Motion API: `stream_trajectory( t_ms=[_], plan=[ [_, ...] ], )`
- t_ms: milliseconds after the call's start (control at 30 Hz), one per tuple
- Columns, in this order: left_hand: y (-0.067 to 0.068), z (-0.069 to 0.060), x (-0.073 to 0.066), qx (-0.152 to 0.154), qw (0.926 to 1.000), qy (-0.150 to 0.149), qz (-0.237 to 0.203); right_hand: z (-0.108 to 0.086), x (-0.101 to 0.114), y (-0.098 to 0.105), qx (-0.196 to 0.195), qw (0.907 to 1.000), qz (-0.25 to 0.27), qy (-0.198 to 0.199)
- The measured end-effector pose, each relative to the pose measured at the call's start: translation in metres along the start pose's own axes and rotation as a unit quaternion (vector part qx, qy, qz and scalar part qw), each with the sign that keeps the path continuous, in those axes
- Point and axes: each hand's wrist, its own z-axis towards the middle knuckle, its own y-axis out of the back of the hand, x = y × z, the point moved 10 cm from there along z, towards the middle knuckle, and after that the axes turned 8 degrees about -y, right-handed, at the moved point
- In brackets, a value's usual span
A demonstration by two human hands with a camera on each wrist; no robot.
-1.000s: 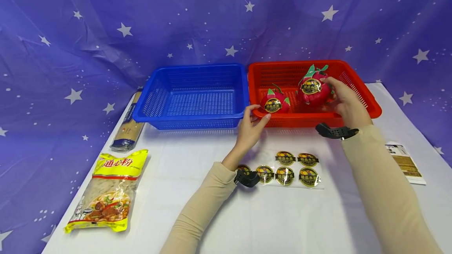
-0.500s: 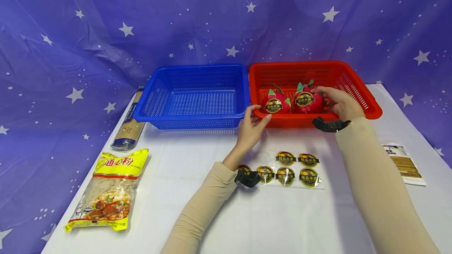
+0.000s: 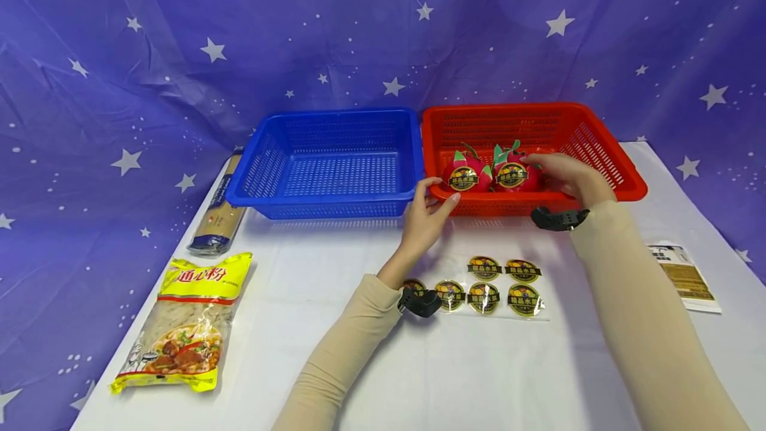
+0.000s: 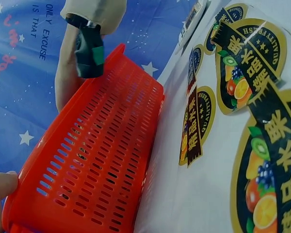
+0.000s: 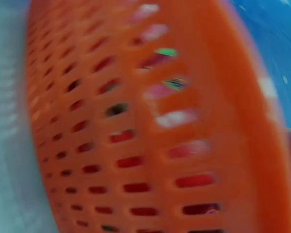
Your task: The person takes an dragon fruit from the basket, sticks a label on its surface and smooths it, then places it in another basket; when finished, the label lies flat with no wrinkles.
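In the head view, my left hand [image 3: 423, 219] holds the front left corner of the red plastic basket [image 3: 574, 197]. The left wrist view shows the thumb [image 4: 4, 185] against the basket's rim. A dragon fruit [image 3: 466, 174] with a round black and gold label sits just inside that corner. Beside it lies a second labelled dragon fruit [image 3: 526, 181], green leaves upward. My right hand [image 3: 574, 175] reaches over the front rim and holds this second fruit from its right; the thumb is hidden. Blurred basket slots fill the right wrist view.
A blue basket [image 3: 341, 203] adjoins the red one on the left. A clear sheet with several round labels [image 3: 483, 298] lies in front. At the left are a yellow pasta bag [image 3: 179, 324] and a tan packet [image 3: 218, 218]; a white and brown packet [image 3: 685, 278] lies right.
My right hand has lowered the second dragon fruit into the red basket and shifted it left, beside the first one. My left hand has stayed at the basket's corner.
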Motion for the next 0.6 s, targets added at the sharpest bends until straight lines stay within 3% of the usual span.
stream_trajectory(
  t_ms=[200,333,600],
  plan=[
    [-0.002,0.002,-0.001,-0.003,1.0000,-0.002,0.002,-0.009,0.013,0.003,-0.065,0.9934,-0.084,0.042],
    [-0.004,0.001,0.001,0.001,0.9999,0.004,0.015,-0.018,0.016,0.006,-0.123,0.9809,-0.142,0.050],
    [-0.004,-0.004,-0.003,0.028,0.9933,0.030,0.108,-0.043,0.029,0.006,-0.191,0.9500,-0.234,0.079]
  ],
)
